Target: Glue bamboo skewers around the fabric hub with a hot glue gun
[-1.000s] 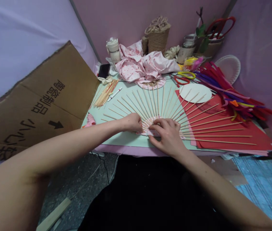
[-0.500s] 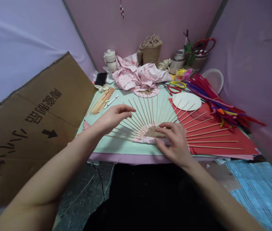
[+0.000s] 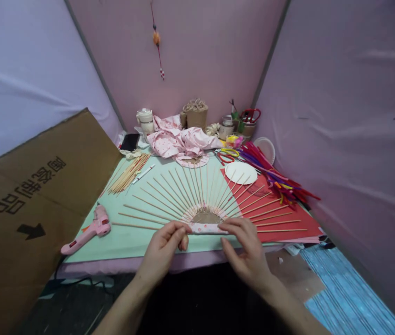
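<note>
A fan frame (image 3: 204, 217) lies on the table. Thin wooden skewers (image 3: 171, 188) spread from its half-round cardboard base, which has a pink floral fabric edge (image 3: 207, 228). At the base's left corner is my left hand (image 3: 164, 244), its fingers curled and pinched together on that end. My right hand (image 3: 245, 244) rests its fingertips on the right end of the fabric edge, with the thumb held apart and lower. The skewers' inner ends near both hands are partly covered by the fingers.
A pink hot glue gun (image 3: 94, 230) lies at left beside the cardboard sheet (image 3: 75, 163). Loose skewers (image 3: 129, 174), a white pen (image 3: 143, 173), pink fabric (image 3: 183, 142), scissors (image 3: 227, 156), a white oval (image 3: 241, 173) and coloured pipe cleaners (image 3: 274, 172) lie farther back.
My left hand has come down from above the skewers to the base's left corner, its fingers now curled. My right hand stays at the right end. The view has shifted, bringing in the glue gun.
</note>
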`<state>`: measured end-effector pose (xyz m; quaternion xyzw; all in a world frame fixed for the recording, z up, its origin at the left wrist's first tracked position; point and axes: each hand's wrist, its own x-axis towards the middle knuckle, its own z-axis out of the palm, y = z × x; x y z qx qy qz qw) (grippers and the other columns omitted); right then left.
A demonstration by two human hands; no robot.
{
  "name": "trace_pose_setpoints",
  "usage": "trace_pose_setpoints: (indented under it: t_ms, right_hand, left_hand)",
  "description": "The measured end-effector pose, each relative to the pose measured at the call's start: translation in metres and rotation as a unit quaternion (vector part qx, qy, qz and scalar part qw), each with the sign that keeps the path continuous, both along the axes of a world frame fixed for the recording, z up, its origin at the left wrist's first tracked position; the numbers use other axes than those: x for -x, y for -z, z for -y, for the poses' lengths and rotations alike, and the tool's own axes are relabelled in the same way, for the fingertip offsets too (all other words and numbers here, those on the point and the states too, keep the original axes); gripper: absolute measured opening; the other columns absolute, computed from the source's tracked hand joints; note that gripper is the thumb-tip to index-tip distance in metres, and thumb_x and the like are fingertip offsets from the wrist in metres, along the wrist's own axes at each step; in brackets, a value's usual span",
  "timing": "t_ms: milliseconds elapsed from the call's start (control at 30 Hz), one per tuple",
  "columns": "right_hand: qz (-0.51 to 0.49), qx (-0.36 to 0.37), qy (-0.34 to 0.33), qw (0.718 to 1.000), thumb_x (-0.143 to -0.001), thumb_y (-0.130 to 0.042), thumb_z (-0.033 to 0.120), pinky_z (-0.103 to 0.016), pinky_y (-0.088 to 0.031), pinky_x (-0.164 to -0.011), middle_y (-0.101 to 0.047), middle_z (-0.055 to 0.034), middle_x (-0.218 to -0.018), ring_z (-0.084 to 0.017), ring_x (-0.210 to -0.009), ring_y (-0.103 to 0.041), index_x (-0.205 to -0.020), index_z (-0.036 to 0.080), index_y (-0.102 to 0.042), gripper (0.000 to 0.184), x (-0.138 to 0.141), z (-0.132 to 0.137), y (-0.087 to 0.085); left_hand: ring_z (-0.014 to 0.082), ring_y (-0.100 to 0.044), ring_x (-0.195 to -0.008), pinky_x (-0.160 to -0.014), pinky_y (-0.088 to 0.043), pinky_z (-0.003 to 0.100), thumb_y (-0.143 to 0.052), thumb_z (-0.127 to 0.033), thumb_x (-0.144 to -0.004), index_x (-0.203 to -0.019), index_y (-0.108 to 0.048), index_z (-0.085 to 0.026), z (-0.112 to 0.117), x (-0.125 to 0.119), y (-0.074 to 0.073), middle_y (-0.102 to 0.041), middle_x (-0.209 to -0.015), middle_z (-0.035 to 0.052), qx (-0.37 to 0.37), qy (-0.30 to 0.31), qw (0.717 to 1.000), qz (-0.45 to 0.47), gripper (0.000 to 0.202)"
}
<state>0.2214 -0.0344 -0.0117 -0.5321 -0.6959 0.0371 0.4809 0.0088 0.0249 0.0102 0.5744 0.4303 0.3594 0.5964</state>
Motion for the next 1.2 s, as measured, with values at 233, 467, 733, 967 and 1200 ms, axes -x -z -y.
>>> trace_pose_setpoints:
  t_ms: [233,467,733,967,1200]
  right_hand:
    - [-0.020,0.021,-0.069,0.997,-0.087,-0.054,0.009,-0.042,-0.043,-0.086,-0.063,-0.0050,-0.099,-0.023,-0.097,-0.058,-0.109,0.023,-0.060,0.027,0.024,0.004,0.003]
    - [-0.058,0.038,-0.103,0.992,-0.088,-0.054,0.011,-0.039,-0.044,-0.085,-0.064,-0.0030,-0.098,-0.021,-0.095,-0.060,-0.106,0.025,-0.060,0.024,0.038,0.007,-0.005]
    - [-0.176,0.104,-0.156,0.966,-0.091,-0.054,0.021,-0.033,-0.051,-0.081,-0.063,-0.0041,-0.098,-0.020,-0.092,-0.061,-0.107,0.027,-0.063,0.019,0.026,0.016,-0.016]
    - [-0.180,0.174,-0.198,0.948,-0.091,-0.060,0.020,-0.032,-0.053,-0.083,-0.062,-0.0049,-0.097,-0.019,-0.094,-0.064,-0.102,0.028,-0.071,0.018,0.014,0.024,-0.021]
    - [-0.194,0.107,-0.153,0.963,-0.091,-0.061,0.022,-0.028,-0.050,-0.068,-0.060,-0.0016,-0.080,-0.017,-0.078,-0.062,-0.088,0.026,-0.072,0.012,0.015,0.023,-0.017]
  left_hand:
    - [0.0093,-0.031,-0.053,-0.052,-0.025,0.022,-0.064,-0.054,-0.084,-0.071,-0.051,-0.018,0.016,-0.018,0.015,-0.046,-0.059,-0.0048,0.108,0.001,0.989,0.102,0.040]
    - [0.0125,-0.035,-0.059,-0.061,-0.032,0.026,-0.054,-0.059,-0.089,-0.062,-0.047,-0.019,0.023,-0.025,0.022,-0.044,-0.058,-0.0028,0.064,0.027,0.993,0.099,0.049]
    - [0.0110,-0.038,-0.063,-0.060,-0.028,0.024,-0.080,-0.051,-0.069,-0.066,-0.055,-0.015,0.029,-0.033,0.019,-0.050,-0.065,-0.0019,0.134,0.066,0.983,0.112,0.043]
    - [0.0075,-0.028,-0.055,-0.055,-0.018,0.024,-0.088,-0.047,-0.058,-0.065,-0.057,-0.014,0.035,-0.038,0.017,-0.043,-0.056,-0.0054,0.188,0.064,0.970,0.142,0.045]
    - [0.0078,-0.023,-0.051,-0.051,-0.015,0.025,-0.074,-0.070,-0.065,-0.056,-0.045,-0.018,0.042,-0.050,0.023,-0.033,-0.050,-0.0070,0.142,0.058,0.983,0.103,0.060]
